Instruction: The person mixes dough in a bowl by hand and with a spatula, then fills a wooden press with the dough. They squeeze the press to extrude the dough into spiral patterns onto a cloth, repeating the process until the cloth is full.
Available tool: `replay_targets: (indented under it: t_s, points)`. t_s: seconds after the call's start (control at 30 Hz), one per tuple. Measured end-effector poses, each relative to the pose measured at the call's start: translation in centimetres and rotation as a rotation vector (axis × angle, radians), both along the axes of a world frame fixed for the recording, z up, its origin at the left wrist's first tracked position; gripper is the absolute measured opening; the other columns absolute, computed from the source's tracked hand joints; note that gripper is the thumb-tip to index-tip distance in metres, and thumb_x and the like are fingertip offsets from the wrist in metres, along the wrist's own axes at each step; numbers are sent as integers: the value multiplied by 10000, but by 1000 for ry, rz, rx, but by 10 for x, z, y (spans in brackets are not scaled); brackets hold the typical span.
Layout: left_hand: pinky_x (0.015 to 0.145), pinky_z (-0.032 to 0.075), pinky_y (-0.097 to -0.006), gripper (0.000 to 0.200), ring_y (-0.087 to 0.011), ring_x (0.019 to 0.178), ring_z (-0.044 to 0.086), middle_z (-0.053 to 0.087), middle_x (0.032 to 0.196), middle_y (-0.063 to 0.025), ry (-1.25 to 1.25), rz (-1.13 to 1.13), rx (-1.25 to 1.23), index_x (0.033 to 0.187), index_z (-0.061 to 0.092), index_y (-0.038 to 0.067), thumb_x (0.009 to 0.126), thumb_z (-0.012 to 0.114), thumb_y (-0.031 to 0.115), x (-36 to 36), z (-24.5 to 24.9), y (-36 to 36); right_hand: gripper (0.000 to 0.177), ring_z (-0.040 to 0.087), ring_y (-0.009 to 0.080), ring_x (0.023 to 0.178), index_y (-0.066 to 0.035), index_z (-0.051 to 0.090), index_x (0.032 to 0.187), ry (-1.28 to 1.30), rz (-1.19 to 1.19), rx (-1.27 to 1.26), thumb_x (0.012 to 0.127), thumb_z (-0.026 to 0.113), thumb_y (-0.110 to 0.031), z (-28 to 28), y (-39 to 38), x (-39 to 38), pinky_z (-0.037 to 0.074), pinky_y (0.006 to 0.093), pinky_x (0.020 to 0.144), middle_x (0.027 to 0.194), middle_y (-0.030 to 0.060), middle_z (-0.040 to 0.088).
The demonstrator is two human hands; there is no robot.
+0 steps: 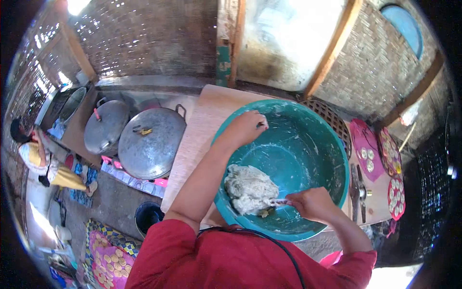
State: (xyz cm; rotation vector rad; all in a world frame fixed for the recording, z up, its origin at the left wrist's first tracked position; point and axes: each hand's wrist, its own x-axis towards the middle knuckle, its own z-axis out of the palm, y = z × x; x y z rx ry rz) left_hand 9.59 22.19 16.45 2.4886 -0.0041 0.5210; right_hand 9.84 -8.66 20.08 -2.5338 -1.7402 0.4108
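Note:
A large green plastic basin (344, 192) stands on the table in front of me, its inner wall smeared with white residue. A lump of pale, sticky dough (250, 188) lies in its lower left part. My right hand (313, 204) is closed around the handle of a dough-smeared utensil (280, 202); its far end is at the dough, so its kind does not show. My left hand (248, 127) is over the basin's upper left side, just inside the rim. Its fingers are curled, with pale residue at the tips, and whatever they hold is hidden.
The wooden table (195, 144) extends left of the basin. Two lidded metal pots (151, 142) stand further left. At right are metal tongs-like tools (362, 192) and pink sheets (368, 144) with round pieces. A bucket (148, 216) and a person (45, 159) are at left.

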Motion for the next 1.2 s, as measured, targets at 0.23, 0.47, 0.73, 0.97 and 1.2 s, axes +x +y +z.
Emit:
replay_targets:
  t_s: [0.23, 0.47, 0.73, 0.97, 1.2]
  points:
    - [781, 480, -433, 125, -326, 871, 603, 619, 910, -145, -64, -37, -10, 863, 687, 78, 827, 622, 179, 7, -9, -2, 182, 651, 307, 634, -240, 704, 951, -111, -91, 49, 878, 551, -308, 1, 7, -3, 492, 441, 541, 683, 114, 652]
    - [782, 479, -438, 125, -325, 890, 599, 619, 912, -136, -5, 12, -26, 860, 689, 84, 820, 617, 177, 0, -3, -4, 185, 658, 301, 651, -217, 710, 930, -298, -83, -27, 877, 550, -294, 23, 23, -8, 491, 440, 559, 714, 112, 666]
    - [772, 481, -434, 91, -329, 873, 597, 613, 908, -127, -128, 51, 63, 840, 656, 78, 826, 607, 153, -9, 4, -5, 168, 652, 317, 661, -199, 717, 903, -239, -96, 53, 857, 569, -262, 29, 15, -25, 491, 444, 586, 707, 130, 657]
    - [811, 473, -414, 101, -317, 938, 585, 601, 963, -113, -187, -78, 16, 915, 659, 86, 850, 603, 139, -86, 23, -37, 122, 654, 311, 658, -168, 703, 830, -449, -70, 20, 801, 589, -203, 44, 1, -41, 490, 437, 578, 682, 121, 654]
    - [836, 474, -401, 113, -314, 959, 592, 610, 971, -108, -263, -86, -87, 928, 662, 81, 818, 638, 69, -105, -8, -43, 148, 629, 301, 849, -126, 695, 908, -375, -105, 86, 783, 617, -146, 2, 20, -44, 470, 440, 756, 867, 132, 650]
